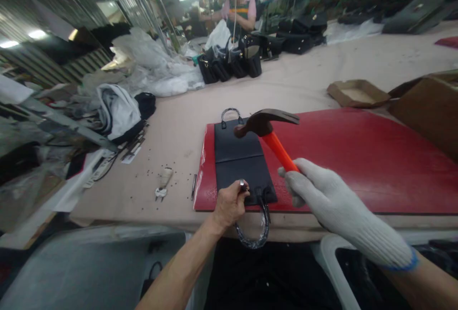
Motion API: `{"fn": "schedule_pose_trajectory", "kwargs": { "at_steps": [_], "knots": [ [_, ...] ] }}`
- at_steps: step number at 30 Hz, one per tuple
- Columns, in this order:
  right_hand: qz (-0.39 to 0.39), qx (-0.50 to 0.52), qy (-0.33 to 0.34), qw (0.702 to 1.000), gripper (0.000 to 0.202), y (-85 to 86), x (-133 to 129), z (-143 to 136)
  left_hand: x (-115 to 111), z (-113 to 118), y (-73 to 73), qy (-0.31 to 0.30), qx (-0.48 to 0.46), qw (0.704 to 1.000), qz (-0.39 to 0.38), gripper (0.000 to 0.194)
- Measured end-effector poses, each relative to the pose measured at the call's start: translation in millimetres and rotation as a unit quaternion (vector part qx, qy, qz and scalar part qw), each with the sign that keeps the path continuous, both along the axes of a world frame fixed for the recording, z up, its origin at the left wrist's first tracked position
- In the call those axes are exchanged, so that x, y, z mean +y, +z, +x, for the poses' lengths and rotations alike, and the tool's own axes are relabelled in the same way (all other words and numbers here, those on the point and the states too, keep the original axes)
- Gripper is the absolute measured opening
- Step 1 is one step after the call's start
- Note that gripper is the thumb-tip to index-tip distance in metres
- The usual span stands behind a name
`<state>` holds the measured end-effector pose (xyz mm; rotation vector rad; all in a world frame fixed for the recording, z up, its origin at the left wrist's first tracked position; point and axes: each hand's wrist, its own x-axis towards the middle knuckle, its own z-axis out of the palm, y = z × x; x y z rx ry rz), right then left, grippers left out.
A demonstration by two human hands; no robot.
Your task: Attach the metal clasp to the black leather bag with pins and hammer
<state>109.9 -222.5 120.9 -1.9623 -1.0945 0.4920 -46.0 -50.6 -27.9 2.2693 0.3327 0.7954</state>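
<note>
My right hand [315,188], in a white knit glove, grips the orange handle of a claw hammer [277,145]. The hammer's head is raised above a flat black bag piece [238,145], its claw pointing right. My bare left hand [231,205] pinches a short metal tool [242,183], apparently a punch, at the near end of the bag piece. Beside that hand, a plastic-wrapped handle [255,243] hangs over the table's near edge. Another wrapped handle [231,111] lies at the far end. The punch's lower tip is hidden by my fingers.
Under the bag piece lies a red board [350,157]. Left of it are a thin metal rod [193,187], a small wrapped object [164,181] and scattered dark bits. Cardboard boxes [358,93] stand right. Black bags [232,64] line the back, where another person [241,12] works.
</note>
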Motion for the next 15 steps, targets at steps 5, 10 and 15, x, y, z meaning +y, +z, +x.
{"fn": "schedule_pose_trajectory", "kwargs": {
  "at_steps": [5,10,15],
  "knots": [
    [-0.008,-0.148,0.017,0.989,0.029,5.9,-21,-14,0,2,-8.2,0.012,-0.006,1.0,0.008,0.017],
    [0.002,-0.272,0.012,0.962,0.03,16.6,-30,-19,1,3,-11.5,0.007,-0.009,1.0,-0.007,0.017],
    [0.078,-0.302,-0.021,0.95,0.025,25.2,-31,-25,2,3,-8.9,0.001,-0.002,1.0,-0.005,0.015]
  ]
}}
